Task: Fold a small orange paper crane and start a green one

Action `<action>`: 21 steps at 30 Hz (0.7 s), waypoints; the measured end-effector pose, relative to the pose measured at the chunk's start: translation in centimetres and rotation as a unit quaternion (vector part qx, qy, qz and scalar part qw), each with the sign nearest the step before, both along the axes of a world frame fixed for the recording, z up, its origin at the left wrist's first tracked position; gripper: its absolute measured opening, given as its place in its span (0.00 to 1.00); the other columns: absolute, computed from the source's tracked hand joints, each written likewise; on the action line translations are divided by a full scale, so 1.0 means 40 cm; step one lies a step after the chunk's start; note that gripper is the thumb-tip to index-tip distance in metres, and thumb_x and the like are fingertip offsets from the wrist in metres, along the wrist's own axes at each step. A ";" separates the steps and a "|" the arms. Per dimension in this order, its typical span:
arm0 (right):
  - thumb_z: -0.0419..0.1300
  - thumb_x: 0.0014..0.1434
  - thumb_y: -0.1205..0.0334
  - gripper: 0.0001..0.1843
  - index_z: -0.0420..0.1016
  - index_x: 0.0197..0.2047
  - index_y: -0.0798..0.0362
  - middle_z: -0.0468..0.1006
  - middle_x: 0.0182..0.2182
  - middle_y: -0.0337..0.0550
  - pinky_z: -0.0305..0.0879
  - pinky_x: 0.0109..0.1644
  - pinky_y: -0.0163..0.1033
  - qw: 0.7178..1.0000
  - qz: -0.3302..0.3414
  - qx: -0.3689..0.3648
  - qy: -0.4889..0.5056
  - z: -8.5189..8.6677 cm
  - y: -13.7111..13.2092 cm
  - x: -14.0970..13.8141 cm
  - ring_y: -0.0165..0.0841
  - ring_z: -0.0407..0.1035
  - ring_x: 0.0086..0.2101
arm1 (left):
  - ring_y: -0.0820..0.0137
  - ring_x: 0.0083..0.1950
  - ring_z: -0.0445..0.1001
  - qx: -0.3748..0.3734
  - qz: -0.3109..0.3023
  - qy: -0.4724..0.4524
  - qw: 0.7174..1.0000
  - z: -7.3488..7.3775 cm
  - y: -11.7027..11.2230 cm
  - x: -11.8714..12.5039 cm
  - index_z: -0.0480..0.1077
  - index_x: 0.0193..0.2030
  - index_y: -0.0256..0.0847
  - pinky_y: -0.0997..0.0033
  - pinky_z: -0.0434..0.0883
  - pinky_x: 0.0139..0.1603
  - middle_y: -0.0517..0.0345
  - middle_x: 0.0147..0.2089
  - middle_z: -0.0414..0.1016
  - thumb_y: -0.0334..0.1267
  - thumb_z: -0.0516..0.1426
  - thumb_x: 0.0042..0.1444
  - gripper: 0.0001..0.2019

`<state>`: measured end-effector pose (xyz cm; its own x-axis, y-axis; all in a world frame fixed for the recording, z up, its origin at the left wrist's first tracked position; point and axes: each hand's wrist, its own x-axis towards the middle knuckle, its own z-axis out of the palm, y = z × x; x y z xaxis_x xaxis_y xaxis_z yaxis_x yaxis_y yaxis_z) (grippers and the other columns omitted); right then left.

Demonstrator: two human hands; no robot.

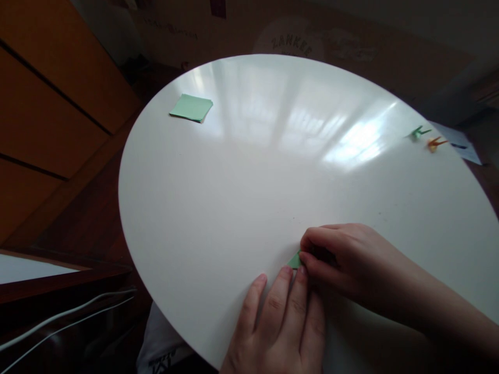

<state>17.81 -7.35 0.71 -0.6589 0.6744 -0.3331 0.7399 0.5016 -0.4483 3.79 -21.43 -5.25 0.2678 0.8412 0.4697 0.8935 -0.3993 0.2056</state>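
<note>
A small green folded paper piece lies near the front edge of the round white table; only one corner shows. My right hand is curled over it, its fingertips pinching the paper. My left hand lies flat on the table just in front, fingers stretched out and their tips touching the paper's near edge.
A stack of green square paper sits at the table's far left. Two small folded figures, one green and one orange, stand at the far right edge. Wooden cabinets are on the left, white cables below them.
</note>
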 end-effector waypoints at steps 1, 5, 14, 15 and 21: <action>0.57 0.62 0.62 0.10 0.72 0.28 0.51 0.75 0.24 0.36 0.51 0.29 0.35 1.000 0.000 -0.002 0.001 0.000 0.000 0.001 0.28 0.65 0.24 | 0.58 0.60 0.72 0.000 0.001 -0.001 1.000 0.000 0.000 0.001 0.76 0.56 0.37 0.55 0.53 0.70 0.52 0.59 0.78 0.33 0.53 0.63 0.17; 0.57 0.62 0.62 0.10 0.72 0.28 0.51 0.75 0.24 0.35 0.52 0.29 0.35 1.000 -0.002 -0.017 0.010 0.003 0.001 0.004 0.28 0.65 0.25 | 0.57 0.59 0.73 0.005 -0.004 -0.004 1.000 0.000 0.002 0.002 0.77 0.55 0.37 0.55 0.55 0.69 0.51 0.58 0.79 0.32 0.52 0.64 0.17; 0.59 0.61 0.62 0.11 0.73 0.27 0.51 0.75 0.22 0.35 0.54 0.28 0.34 0.999 -0.037 -0.034 0.013 0.006 0.001 -0.001 0.28 0.65 0.24 | 0.57 0.59 0.72 0.006 -0.008 -0.003 1.000 0.001 0.003 -0.004 0.77 0.55 0.37 0.54 0.54 0.69 0.51 0.58 0.79 0.33 0.53 0.63 0.17; 0.59 0.60 0.62 0.11 0.73 0.26 0.51 0.76 0.22 0.36 0.54 0.28 0.34 0.998 -0.039 -0.036 0.015 0.006 0.001 -0.002 0.28 0.65 0.24 | 0.57 0.59 0.73 0.007 -0.008 -0.002 1.000 0.001 0.003 -0.004 0.77 0.55 0.37 0.54 0.54 0.69 0.51 0.58 0.79 0.33 0.52 0.64 0.17; 0.61 0.60 0.63 0.10 0.72 0.26 0.52 0.77 0.23 0.37 0.55 0.28 0.33 0.998 -0.050 -0.034 0.020 0.007 0.000 -0.002 0.29 0.67 0.24 | 0.59 0.60 0.73 0.003 -0.007 0.005 1.000 0.003 0.006 -0.004 0.77 0.55 0.38 0.55 0.55 0.69 0.51 0.58 0.79 0.33 0.52 0.65 0.17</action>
